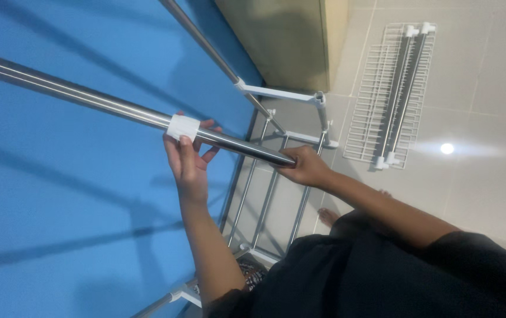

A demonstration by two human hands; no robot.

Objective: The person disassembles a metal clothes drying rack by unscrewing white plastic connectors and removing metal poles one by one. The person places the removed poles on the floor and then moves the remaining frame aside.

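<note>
A long shiny steel tube [88, 103] runs from the upper left down toward the middle. A white plastic collar [182, 126] sits around it. My left hand [188, 162] grips the tube right at this collar, fingers curled over the far side. My right hand [306, 168] is closed around the tube's lower end, just above a metal rack frame [264, 194] made of steel rails and white plastic joints. A second steel tube [205, 47] rises from a white joint [276, 92] on that frame.
A blue wall [58, 224] fills the left side. A white wire shelf panel [391, 88] lies flat on the pale tiled floor [488, 176]. A beige panel [282, 41] stands at the top. My bare foot [328, 217] is beside the frame.
</note>
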